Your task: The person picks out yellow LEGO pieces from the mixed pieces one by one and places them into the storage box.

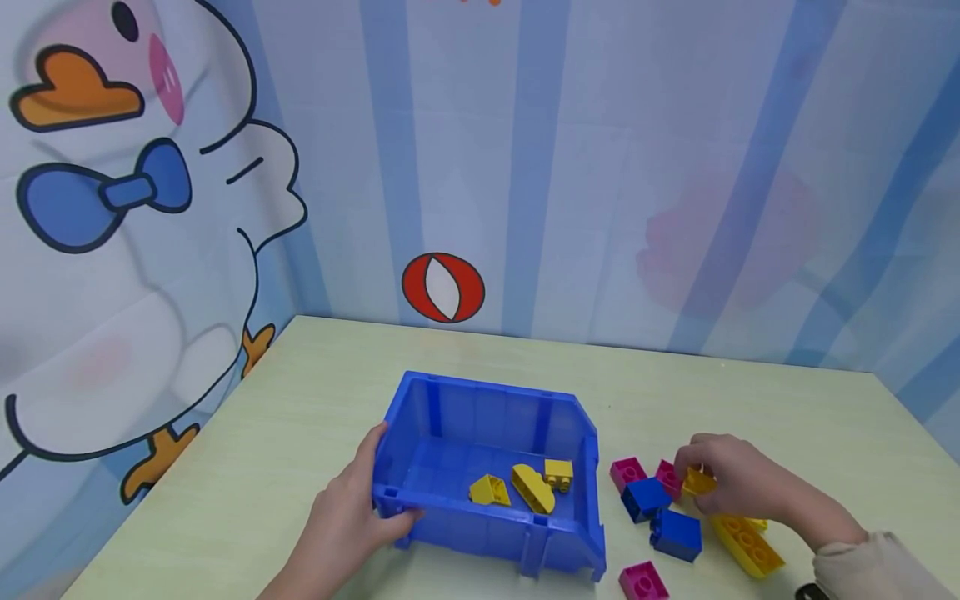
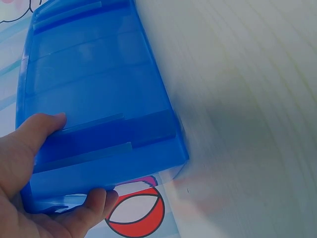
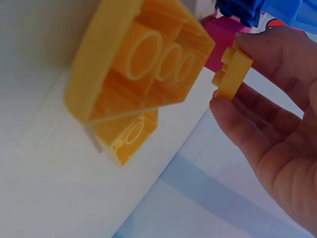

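A blue plastic bin [image 1: 480,533] stands on the table with several yellow toy bricks [image 1: 533,488] lying inside. My left hand [image 1: 352,508] grips the bin's left end, thumb over the front wall and fingers round the side; the left wrist view shows the bin's wall [image 2: 94,79] close up. To the right of the bin, my right hand [image 1: 738,479] pinches a small yellow brick [image 3: 235,74] between thumb and fingers, its studs showing in the right wrist view. Just below that hand lies a long yellow brick [image 1: 748,546], hollow underside up, with another yellow brick [image 3: 131,134] beside it.
Two blue bricks [image 1: 677,535] and several magenta bricks [image 1: 643,581] lie loose between the bin and my right hand. A printed cloth [image 1: 600,167] with stripes and a cartoon duck hangs behind and left of the pale table [image 1: 337,350].
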A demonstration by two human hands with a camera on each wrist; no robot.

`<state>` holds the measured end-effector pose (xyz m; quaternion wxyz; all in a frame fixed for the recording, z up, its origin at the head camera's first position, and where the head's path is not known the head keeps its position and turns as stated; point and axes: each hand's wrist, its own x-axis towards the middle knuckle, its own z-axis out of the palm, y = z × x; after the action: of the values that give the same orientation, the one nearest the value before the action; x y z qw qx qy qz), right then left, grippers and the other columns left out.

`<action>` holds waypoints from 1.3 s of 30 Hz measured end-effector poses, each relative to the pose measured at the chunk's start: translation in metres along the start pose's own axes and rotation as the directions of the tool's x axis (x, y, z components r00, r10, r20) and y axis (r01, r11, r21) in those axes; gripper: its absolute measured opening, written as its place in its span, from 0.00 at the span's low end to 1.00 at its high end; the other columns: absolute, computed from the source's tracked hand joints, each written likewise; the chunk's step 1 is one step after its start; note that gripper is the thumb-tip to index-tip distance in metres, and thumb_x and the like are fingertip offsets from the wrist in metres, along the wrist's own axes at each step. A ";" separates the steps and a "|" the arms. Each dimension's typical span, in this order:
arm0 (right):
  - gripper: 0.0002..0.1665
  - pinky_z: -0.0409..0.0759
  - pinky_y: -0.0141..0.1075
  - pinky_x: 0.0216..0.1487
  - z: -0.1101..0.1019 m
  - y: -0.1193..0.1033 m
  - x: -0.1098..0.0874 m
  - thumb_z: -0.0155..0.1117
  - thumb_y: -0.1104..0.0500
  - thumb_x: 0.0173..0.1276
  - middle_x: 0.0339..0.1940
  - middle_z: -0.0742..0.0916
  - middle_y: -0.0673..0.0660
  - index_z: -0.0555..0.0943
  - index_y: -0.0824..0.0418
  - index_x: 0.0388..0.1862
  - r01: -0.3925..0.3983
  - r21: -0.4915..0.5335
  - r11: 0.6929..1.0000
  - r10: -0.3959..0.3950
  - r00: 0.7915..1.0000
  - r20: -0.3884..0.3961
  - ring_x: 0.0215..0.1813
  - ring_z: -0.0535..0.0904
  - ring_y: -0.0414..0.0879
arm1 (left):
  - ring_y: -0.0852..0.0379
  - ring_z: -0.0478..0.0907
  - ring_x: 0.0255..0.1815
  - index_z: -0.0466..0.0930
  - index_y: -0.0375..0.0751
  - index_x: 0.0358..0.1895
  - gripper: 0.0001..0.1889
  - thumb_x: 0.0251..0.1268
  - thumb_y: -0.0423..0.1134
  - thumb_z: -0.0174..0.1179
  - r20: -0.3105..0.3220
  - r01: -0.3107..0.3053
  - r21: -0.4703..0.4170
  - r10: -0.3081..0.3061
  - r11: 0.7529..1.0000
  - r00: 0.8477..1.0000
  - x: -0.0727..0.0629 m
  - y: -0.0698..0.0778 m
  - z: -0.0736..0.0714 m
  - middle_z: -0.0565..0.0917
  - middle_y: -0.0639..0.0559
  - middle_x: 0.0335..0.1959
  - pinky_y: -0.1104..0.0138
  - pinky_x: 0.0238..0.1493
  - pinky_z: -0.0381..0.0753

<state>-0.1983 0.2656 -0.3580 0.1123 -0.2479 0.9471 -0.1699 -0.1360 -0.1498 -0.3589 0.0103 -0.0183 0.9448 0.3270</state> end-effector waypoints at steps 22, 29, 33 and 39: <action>0.15 0.75 0.30 0.30 -0.010 -0.007 0.006 0.75 0.65 0.45 0.28 0.76 0.43 0.81 0.52 0.31 0.082 -0.036 0.996 -0.082 0.997 -0.001 0.30 0.70 0.39 | 0.32 0.69 0.58 0.46 0.40 0.72 0.55 0.43 0.45 0.75 0.008 0.002 0.009 -0.002 1.000 1.000 0.001 0.000 0.000 0.69 0.32 0.62 0.44 0.47 0.76; 0.16 0.76 0.29 0.31 -0.016 -0.016 0.014 0.76 0.66 0.44 0.28 0.77 0.43 0.81 0.51 0.30 0.088 -0.043 0.995 -0.088 0.996 -0.009 0.31 0.71 0.39 | 0.32 0.70 0.58 0.47 0.40 0.72 0.55 0.42 0.46 0.75 0.002 -0.005 0.009 0.005 1.000 1.000 0.001 -0.002 0.000 0.69 0.31 0.62 0.43 0.47 0.76; 0.15 0.76 0.29 0.30 -0.020 -0.021 0.018 0.76 0.66 0.44 0.28 0.77 0.44 0.81 0.52 0.29 0.099 -0.058 0.993 -0.100 0.995 -0.019 0.31 0.72 0.39 | 0.32 0.70 0.57 0.47 0.40 0.72 0.55 0.43 0.46 0.74 0.003 -0.007 0.004 0.007 1.000 1.000 0.001 -0.002 0.001 0.69 0.31 0.62 0.43 0.47 0.76; 0.14 0.76 0.28 0.30 -0.023 -0.029 0.023 0.75 0.65 0.45 0.28 0.77 0.43 0.81 0.53 0.30 0.121 -0.076 0.990 -0.122 0.992 -0.012 0.31 0.71 0.38 | 0.32 0.69 0.58 0.46 0.40 0.72 0.55 0.43 0.46 0.74 0.007 0.001 0.001 -0.001 1.000 1.000 0.001 -0.002 0.000 0.68 0.32 0.62 0.44 0.47 0.76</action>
<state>-0.2125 0.2359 -0.3290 0.0843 -0.3078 0.9369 -0.1426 -0.1370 -0.1513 -0.3607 0.0140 -0.0178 0.9449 0.3266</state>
